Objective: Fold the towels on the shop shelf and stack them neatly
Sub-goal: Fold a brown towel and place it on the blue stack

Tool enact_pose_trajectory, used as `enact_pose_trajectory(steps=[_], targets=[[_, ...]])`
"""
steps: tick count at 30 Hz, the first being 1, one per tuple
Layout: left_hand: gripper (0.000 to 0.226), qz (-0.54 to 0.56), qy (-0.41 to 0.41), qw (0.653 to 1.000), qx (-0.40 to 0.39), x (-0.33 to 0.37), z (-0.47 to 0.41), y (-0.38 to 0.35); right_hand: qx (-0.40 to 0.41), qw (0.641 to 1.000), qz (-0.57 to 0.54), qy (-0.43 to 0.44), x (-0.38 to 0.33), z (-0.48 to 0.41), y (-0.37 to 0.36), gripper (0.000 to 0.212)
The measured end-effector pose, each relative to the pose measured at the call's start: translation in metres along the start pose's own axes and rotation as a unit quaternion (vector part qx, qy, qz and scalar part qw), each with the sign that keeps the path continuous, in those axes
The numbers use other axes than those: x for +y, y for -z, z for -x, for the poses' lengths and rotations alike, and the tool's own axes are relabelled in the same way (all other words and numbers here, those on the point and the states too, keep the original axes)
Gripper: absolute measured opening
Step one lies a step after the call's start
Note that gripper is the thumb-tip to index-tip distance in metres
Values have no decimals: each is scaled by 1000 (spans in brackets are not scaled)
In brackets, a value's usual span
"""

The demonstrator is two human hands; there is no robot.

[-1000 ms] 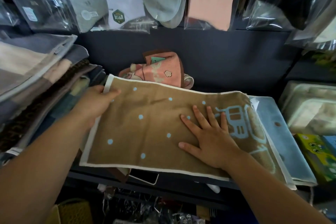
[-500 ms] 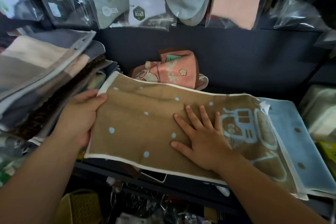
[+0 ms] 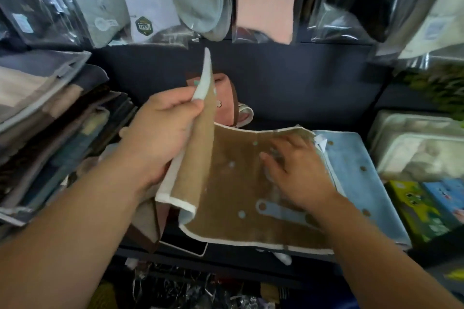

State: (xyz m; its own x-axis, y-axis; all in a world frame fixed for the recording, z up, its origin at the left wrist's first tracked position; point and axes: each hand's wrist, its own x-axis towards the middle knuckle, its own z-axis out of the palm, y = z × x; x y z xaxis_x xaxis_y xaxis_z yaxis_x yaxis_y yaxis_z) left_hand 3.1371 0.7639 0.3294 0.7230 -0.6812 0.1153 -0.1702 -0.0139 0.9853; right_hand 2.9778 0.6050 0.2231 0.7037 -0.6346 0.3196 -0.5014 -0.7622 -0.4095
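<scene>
Grips raised end of brown towel (image 3: 233,183) in left hand (image 3: 160,133); presses towel just rightward with flat right hand (image 3: 298,173).

bagged slippers (image 3: 198,2) top ctr | colour boxes (image 3: 424,208) R | wrapped pkgs (image 3: 414,150) behind

1. L side: tall pile of folded towels (image 3: 50,113) leans in, just beside the left hand (image 3: 163,133). Tight there.
2. Top: hanging packs (image 3: 200,0) in shiny bags come down low over the back.
3. Back: dark wall (image 3: 301,78) shows bare btw the packs & the pink towel (image 3: 226,103). Room to reach in there.
4. Middle: brown towel (image 3: 238,195) has its L end held up like a flap, standing btw the two hands. On the flat part lies the right hand (image 3: 298,173).
5. R side: blue towel (image 3: 356,178) lies flat & low, easy to pass over. Past it, wrapped packs (image 3: 414,148) & bright boxes (image 3: 426,206) block the way.
6. Front: shelf edge (image 3: 226,259) is open; both arms come in over it.
</scene>
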Motion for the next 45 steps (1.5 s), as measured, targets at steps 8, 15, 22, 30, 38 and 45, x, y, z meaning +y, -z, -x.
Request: enact_pose_trajectory(steps=[8, 15, 22, 30, 38, 45], targets=[[25, -76, 39, 991, -106, -20, 10, -116, 121, 975, -108, -150, 68, 24, 12, 57], [36, -59, 73, 991, -97, -41, 15, -123, -109, 987, -35, -112, 70, 25, 10, 65], [27, -88, 25, 985, -148, -42, 18, -136, -78, 989, -83, -92, 69, 36, 18, 47], [33, -229, 47, 940, -249, -68, 25, -192, 15, 968, -122, -220, 81, 45, 33, 34], [36, -209, 15, 959, -189, -86, 19, -158, 0, 951, -176, -255, 72, 31, 38, 48], [53, -490, -38, 871, -28, -105, -10, -79, -17, 954, -163, -252, 73, 13, 31, 42]])
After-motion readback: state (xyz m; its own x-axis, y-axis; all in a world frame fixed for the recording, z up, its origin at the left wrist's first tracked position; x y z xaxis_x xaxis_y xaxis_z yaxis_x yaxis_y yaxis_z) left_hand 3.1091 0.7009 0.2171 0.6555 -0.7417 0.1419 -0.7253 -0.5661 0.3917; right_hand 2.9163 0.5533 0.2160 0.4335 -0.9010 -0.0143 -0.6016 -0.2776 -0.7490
